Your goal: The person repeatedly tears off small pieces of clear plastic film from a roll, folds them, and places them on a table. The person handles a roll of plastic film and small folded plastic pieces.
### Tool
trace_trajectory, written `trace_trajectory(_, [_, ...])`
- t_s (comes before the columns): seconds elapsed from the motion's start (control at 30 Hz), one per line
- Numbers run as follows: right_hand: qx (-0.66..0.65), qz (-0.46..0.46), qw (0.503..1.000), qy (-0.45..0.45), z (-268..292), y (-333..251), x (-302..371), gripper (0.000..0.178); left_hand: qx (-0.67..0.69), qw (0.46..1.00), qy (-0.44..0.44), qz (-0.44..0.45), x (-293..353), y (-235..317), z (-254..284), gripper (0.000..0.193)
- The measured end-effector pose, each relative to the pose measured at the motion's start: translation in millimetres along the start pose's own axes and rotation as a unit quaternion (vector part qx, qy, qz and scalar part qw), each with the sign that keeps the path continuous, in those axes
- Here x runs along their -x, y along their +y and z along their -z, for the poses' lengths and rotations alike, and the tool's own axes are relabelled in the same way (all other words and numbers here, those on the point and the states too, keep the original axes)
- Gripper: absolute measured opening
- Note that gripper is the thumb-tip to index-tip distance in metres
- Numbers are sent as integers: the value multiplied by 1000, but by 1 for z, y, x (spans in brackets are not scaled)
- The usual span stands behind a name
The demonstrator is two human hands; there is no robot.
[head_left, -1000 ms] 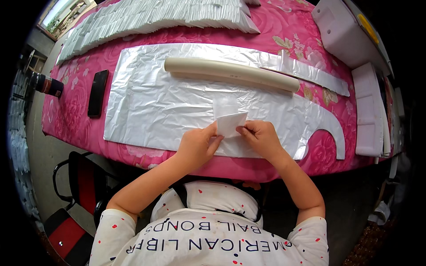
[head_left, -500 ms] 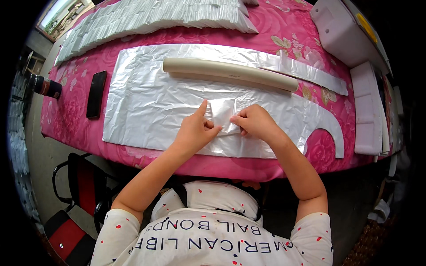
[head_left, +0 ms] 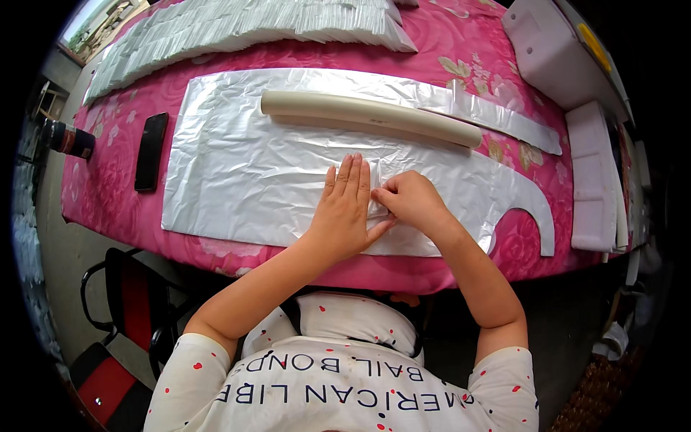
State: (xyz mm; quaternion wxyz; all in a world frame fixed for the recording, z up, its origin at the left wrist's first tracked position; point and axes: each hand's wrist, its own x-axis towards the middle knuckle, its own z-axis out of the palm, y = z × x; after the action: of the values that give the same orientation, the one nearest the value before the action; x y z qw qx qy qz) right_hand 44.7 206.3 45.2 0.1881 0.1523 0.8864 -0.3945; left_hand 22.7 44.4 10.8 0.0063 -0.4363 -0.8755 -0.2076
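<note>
A stack of flat white plastic bags [head_left: 237, 165] lies spread across the pink flowered tablecloth, with a curved handle cutout at its right end. My left hand [head_left: 342, 212] presses flat, fingers stretched out, on a small folded piece of white plastic [head_left: 375, 175] that it mostly covers. At the right edge of this piece, my right hand [head_left: 414, 205] pinches the film between thumb and fingertips. Beyond both hands a beige tube [head_left: 367, 115] rests lengthwise on the bags.
Rows of folded white plastic packets [head_left: 245, 32] line the table's far side. Toward the left are a black phone [head_left: 152, 151] and a dark jar [head_left: 68, 139]. White foam boxes [head_left: 596, 176] stand at the right edge. Red-and-black chairs [head_left: 137, 295] sit at lower left.
My left hand has gone from a loosely curled, pointing pose to lying flat over the folded plastic. My right hand keeps its pinch in nearly the same place.
</note>
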Motion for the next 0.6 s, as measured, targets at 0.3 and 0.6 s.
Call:
trace_trajectory(0.3, [49,38,992,109,-15,-6,22,23,-4,1000,-24,16,5,-5,-12,103])
trace_trajectory(0.6, [184,71,972,125,3,2,35,15,22,1000,4,1,26,-9,5,96])
